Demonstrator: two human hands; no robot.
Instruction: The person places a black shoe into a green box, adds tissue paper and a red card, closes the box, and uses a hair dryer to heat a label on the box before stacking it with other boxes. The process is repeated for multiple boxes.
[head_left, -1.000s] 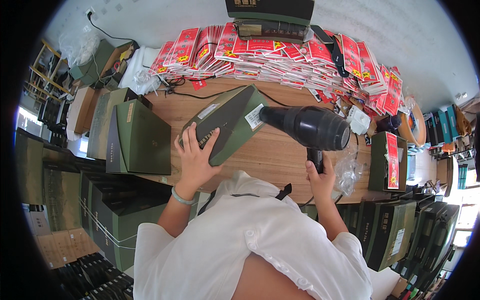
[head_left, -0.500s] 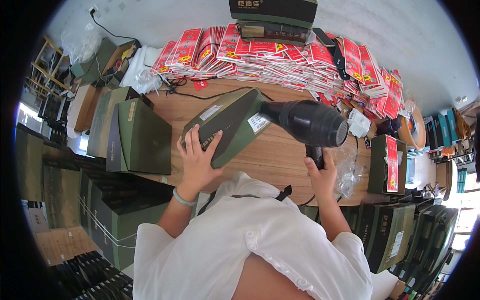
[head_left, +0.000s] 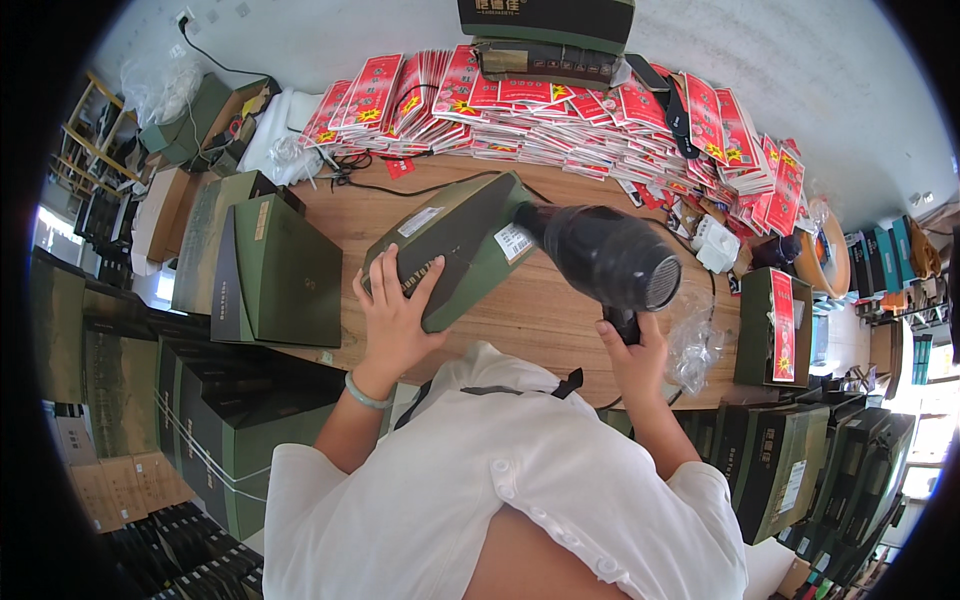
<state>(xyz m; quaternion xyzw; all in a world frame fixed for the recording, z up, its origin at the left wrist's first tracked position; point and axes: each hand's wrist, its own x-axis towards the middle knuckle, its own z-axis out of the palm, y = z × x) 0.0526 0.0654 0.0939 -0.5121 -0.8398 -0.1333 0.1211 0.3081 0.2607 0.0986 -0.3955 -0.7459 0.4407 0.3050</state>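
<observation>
A dark green and black shoebox [head_left: 455, 225] stands tilted on the wooden table in front of me. My left hand [head_left: 398, 310] holds its near end, fingers spread over the black side. A white barcode label [head_left: 513, 242] is stuck on the green face turned to the right. My right hand [head_left: 637, 352] is closed round the handle of a black hair dryer [head_left: 612, 255]. The dryer's nozzle points left, at the green face right beside the label. Whether the nozzle touches the box I cannot tell.
Red printed packets [head_left: 560, 125] lie piled along the wall, with more boxes [head_left: 545, 62] on top. Another green shoebox [head_left: 285, 270] stands at the left. At the right are crumpled clear plastic [head_left: 695, 345] and an open box [head_left: 748, 340]. A black cord [head_left: 430, 187] crosses the table.
The hair dryer's rear end has swung slightly left and nearer to me, and my right hand has moved with it. The box and my left hand have hardly moved.
</observation>
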